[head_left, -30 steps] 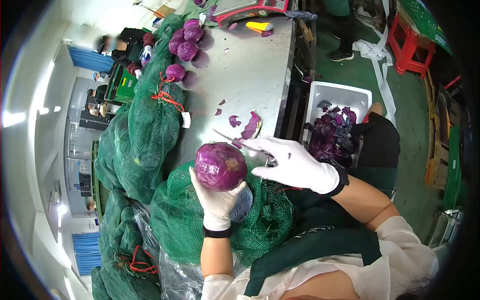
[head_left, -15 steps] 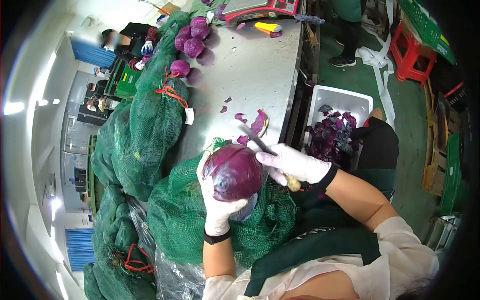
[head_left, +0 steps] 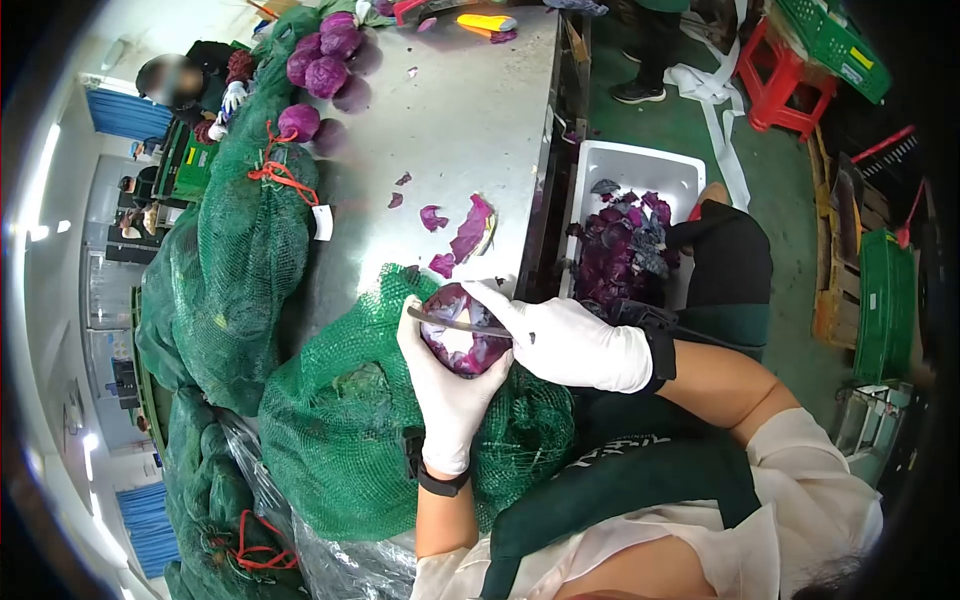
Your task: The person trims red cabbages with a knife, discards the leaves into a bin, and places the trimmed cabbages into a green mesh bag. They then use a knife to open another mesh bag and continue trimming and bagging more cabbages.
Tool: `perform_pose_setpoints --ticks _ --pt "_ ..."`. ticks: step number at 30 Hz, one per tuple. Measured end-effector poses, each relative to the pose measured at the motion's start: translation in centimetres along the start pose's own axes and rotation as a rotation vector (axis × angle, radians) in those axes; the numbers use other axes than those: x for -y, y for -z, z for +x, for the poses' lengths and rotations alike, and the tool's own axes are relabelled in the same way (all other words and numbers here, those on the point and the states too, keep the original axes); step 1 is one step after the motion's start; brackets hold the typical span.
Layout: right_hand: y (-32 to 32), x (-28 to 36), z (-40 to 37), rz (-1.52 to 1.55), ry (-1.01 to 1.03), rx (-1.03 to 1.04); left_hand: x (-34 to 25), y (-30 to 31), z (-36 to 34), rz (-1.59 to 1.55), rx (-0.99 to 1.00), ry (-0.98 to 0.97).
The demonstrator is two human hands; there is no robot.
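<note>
My left hand (head_left: 445, 400), in a white glove, is closed around a red cabbage (head_left: 487, 352) from below and the left. The cabbage's pale stem end faces up toward me. In my right hand (head_left: 580, 345), also gloved, is a knife (head_left: 455, 322); its dark narrow blade lies across the stem end, and the handle is hidden by my fingers. Beneath the cabbage is a green mesh sack (head_left: 330, 430). Torn purple leaves (head_left: 470, 230) rest on the metal table (head_left: 430, 130) just beyond my hands.
Several whole red cabbages (head_left: 326, 76) and a yellow-handled tool (head_left: 487, 22) lie farther up the table. To the right stands a white bin (head_left: 625, 160) of purple leaves. Full mesh sacks (head_left: 240, 270) line the left. A co-worker (head_left: 205, 85) is at upper left; a red stool (head_left: 785, 85) stands upper right.
The cabbage has been turned so its pale stem end shows instead of its smooth purple side. My right hand has brought the knife blade down and left across it. The view has shifted slightly.
</note>
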State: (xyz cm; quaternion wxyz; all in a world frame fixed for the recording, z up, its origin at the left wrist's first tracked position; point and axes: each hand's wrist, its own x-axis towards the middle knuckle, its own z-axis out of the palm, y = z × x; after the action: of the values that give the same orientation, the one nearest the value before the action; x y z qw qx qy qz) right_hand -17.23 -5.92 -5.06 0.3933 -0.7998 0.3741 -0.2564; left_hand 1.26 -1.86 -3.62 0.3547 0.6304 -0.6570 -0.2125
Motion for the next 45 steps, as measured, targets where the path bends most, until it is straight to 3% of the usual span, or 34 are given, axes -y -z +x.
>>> perform_pose_setpoints --ticks 8,10,12,14,15,16,18,20,22,23,24,25,26,28,29,30,32,34,36,37,40,44,45 --pt "0.9 -0.7 1.6 -0.075 -0.050 0.013 -1.4 -1.6 0.3 0.353 -0.058 -0.168" --pt "0.5 -2.7 2.6 0.054 0.127 -0.119 -1.0 -1.6 0.3 0.368 -0.077 -0.177" --pt "3.5 -4.6 2.9 0.925 -0.412 0.084 0.3 -0.8 -0.1 0.222 -0.057 -0.144" --pt "3.4 -7.0 2.7 1.035 -0.501 0.085 2.5 0.3 -0.8 0.003 -0.007 -0.195" --pt "2.7 -8.6 2.5 1.134 -0.512 0.063 3.4 0.5 -1.3 -0.182 -0.024 -0.117" --pt "2.2 -9.6 1.9 1.237 -0.531 0.049 4.3 0.8 -1.9 -0.465 -0.012 0.084" --pt "2.9 -11.6 0.8 1.320 -0.590 -0.146 5.4 1.5 -2.5 -0.662 -0.070 0.128" --pt "5.1 -12.5 -0.7 1.019 -0.553 -0.094 5.2 2.5 -2.6 -0.694 -0.075 0.111" --pt "3.6 -11.4 -1.3 -0.495 -0.290 -0.571 4.8 3.2 -2.5 -0.725 -0.076 0.092" --pt "4.3 -10.1 -1.7 -0.558 -0.414 -0.523 4.6 3.3 -2.2 -0.696 -0.061 0.061" --pt "5.8 -6.1 -1.3 -0.397 -0.421 -0.437 4.3 3.3 -1.8 -0.670 -0.040 0.027" --pt "5.8 -4.4 -1.0 -0.213 -0.147 -0.460 3.7 3.1 -1.5 -0.698 -0.022 0.007" --pt "6.0 -1.6 -0.9 0.077 -0.130 -0.287 3.2 3.1 -1.5 -0.700 -0.014 0.007" --pt "4.2 1.3 -0.4 0.241 0.215 -0.152 2.3 3.0 -1.4 -0.687 0.051 0.014" --pt "3.4 1.8 0.2 0.063 0.397 -0.126 1.7 2.8 -1.2 -0.700 0.063 -0.022" --pt "3.4 2.6 0.2 -0.053 0.382 -0.078 1.5 2.8 -1.3 -0.677 0.091 -0.038" --pt "2.8 1.4 0.5 -0.021 0.457 -0.171 0.0 3.0 -1.6 -0.676 0.102 0.014" --pt "3.5 1.4 0.5 -0.002 0.448 -0.132 0.2 3.3 -1.8 -0.605 0.136 -0.017" --pt "3.8 0.9 0.5 0.098 0.357 0.066 0.6 3.2 -2.0 -0.539 0.174 -0.051" --pt "3.6 0.7 0.3 0.081 0.409 0.077 0.8 3.0 -2.0 -0.569 0.171 -0.033" --pt "3.0 0.5 -0.5 0.288 0.319 -0.011 -0.1 2.8 -1.9 -0.601 0.172 -0.010" --pt "3.6 1.0 -0.7 0.094 0.473 -0.170 -0.7 3.1 -1.8 -0.535 0.169 -0.047" --pt "4.4 1.2 -0.8 0.076 0.448 -0.074 -1.0 3.1 -1.8 -0.542 0.193 -0.014"
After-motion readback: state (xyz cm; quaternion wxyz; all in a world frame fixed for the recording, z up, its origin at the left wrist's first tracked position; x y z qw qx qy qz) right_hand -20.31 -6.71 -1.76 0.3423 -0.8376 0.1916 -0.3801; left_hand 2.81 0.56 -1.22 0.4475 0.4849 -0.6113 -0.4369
